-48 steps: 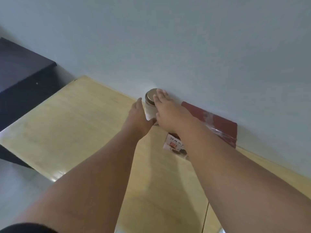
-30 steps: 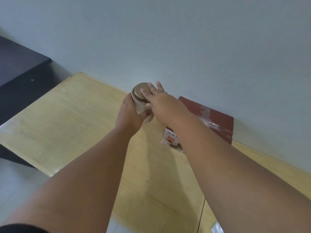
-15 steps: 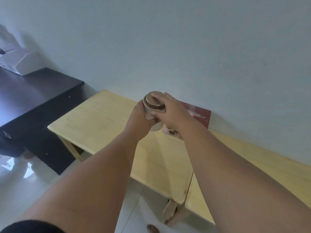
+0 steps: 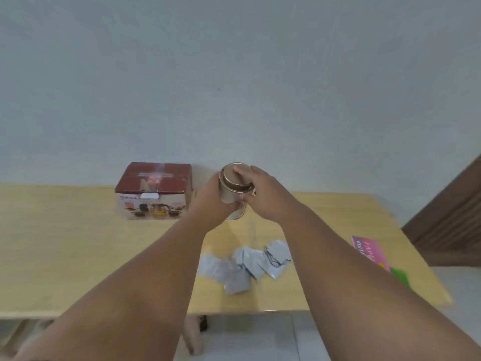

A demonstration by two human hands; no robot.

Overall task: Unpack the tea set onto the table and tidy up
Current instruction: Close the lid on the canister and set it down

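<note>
Tea tin [image 4: 230, 195] has just left the table [image 4: 65, 243] and hangs right of the tea set box [image 4: 153, 191], my left hand [image 4: 208, 201] gripping its body, right hand [image 4: 263, 194] curled over its lid [image 4: 231, 174], ready to open.

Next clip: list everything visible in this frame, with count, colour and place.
tin: one, gold, held in both hands
box: one, red top, white front, table's far side, left of tin
sachets: several, silver-grey, piled mid-table
booklet: one, pink, table's right edge
sheet: one, green, just nearer than booklet
table: one, light wood, against wall
door: one, brown, far right
left hand: grips tin's body
right hand: grips tin's lid
</note>
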